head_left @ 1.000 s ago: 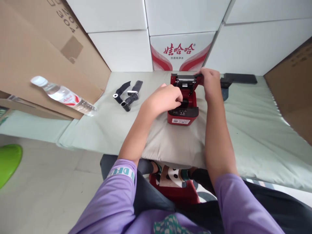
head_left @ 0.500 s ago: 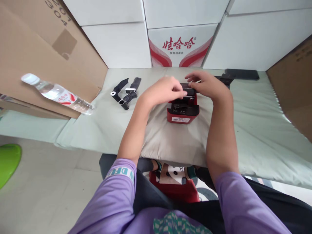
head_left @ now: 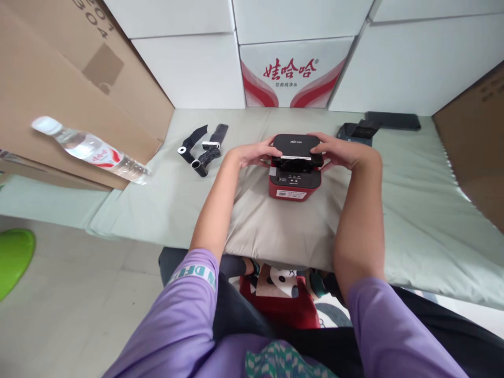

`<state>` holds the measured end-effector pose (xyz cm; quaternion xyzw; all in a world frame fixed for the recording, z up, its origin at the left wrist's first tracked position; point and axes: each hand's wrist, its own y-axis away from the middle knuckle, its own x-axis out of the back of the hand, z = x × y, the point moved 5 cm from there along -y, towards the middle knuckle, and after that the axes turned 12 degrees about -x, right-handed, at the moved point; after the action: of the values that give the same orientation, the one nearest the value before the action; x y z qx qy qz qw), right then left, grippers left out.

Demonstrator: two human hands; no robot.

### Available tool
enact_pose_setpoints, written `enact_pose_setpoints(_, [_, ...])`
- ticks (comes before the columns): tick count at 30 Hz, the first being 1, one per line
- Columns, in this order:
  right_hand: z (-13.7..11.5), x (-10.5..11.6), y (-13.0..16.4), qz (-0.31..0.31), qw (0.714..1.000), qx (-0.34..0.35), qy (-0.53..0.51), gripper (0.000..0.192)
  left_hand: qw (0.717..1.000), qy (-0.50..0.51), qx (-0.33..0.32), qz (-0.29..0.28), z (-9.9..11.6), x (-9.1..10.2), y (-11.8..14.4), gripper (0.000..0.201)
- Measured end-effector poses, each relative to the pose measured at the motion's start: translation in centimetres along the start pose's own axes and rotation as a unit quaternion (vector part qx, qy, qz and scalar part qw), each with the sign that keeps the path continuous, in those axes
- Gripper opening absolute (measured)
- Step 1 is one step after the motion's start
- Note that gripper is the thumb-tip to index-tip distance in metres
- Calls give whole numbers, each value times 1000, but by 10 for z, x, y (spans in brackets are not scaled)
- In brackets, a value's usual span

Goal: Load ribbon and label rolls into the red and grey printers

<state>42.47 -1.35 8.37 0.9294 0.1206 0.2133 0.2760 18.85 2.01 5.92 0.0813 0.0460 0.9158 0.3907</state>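
A small red-and-black label printer (head_left: 290,192) stands on the pale cloth in front of me. Its black lid (head_left: 296,144) is tipped down over the body, with a gap still showing along the near edge. My left hand (head_left: 256,154) grips the printer from the left, the thumb on the lid's corner and the fingers low at the side. From the right, my right hand (head_left: 337,151) holds it the same way, thumb on the lid. What lies inside the printer is mostly hidden under the lid.
To the left lie a black ribbon roll on a white core (head_left: 182,150), a black roll (head_left: 199,167) and a white-and-black piece (head_left: 211,145). A water bottle (head_left: 96,150) leans farther left. Behind my right hand are a dark box (head_left: 356,131) and a black phone-like slab (head_left: 394,121).
The printer's lid has come down from raised to nearly closed. My hands have moved from above the open printer to its left and right sides, thumbs on the lid.
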Motion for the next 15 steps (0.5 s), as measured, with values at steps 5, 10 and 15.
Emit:
enact_pose_setpoints(5, [17, 3, -15, -56, 997, 1, -61, 44, 1000, 30, -3, -5, -13, 4, -4, 100])
enact_pose_setpoints(10, [24, 2, -21, -80, 992, 10, -93, 41, 999, 46, -2, -10, -16, 4, -4, 102])
enact_pose_setpoints(15, [21, 2, -14, -88, 993, 10, -83, 41, 999, 45, -9, -1, -20, 4, -4, 100])
